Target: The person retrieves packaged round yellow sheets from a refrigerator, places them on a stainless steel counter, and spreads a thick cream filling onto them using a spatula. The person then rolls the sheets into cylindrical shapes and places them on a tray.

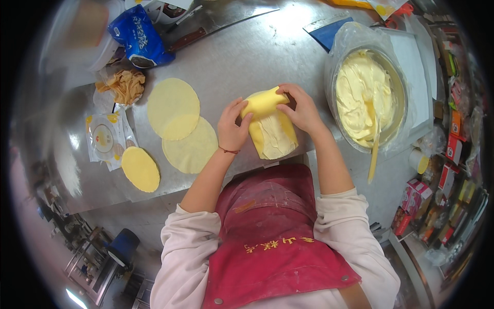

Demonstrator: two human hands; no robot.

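Note:
In front of me on the metal worktop lies a yellow crêpe (254, 135) with a band of pale cream (274, 133) down its middle. Its far end is folded over towards me as a thick roll. My left hand (234, 125) grips the left end of that roll between thumb and fingers. The right end is pinched by my right hand (301, 107). Two thin round crêpes, one farther (173, 101) and one nearer (191, 150), overlap to the left. A thicker yellow round, perhaps a stack of crêpes (140, 169), sits near the worktop's edge.
At right stands a metal bowl (402, 102) of whipped cream (361, 89), with a spatula (373, 160) leaning out. Behind are a blue scraper (332, 30), a long knife (189, 39) and a blue packet (139, 36). Crumpled brown paper (125, 85) and a printed plastic wrapper (104, 137) lie left.

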